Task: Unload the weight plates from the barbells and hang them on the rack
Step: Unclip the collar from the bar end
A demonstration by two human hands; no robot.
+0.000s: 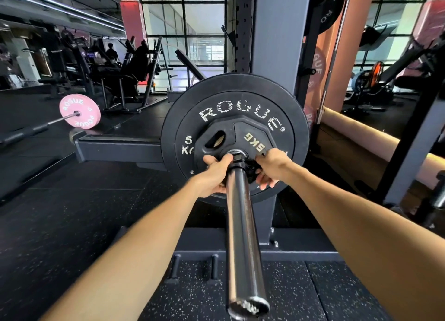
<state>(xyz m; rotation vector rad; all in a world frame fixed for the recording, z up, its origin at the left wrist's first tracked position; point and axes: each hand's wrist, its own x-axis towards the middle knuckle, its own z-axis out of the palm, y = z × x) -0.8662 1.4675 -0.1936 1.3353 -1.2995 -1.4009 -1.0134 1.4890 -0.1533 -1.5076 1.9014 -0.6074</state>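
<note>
A chrome barbell sleeve points at the camera. On it sit a small 5 kg plate and, behind that, a large black Rogue plate, both close to the rack upright. The left hand curls round the left side of the black collar at the small plate's hub; the right hand grips its right side, fingers wrapped underneath. To the left, a pink plate sits on a second bar on the floor.
</note>
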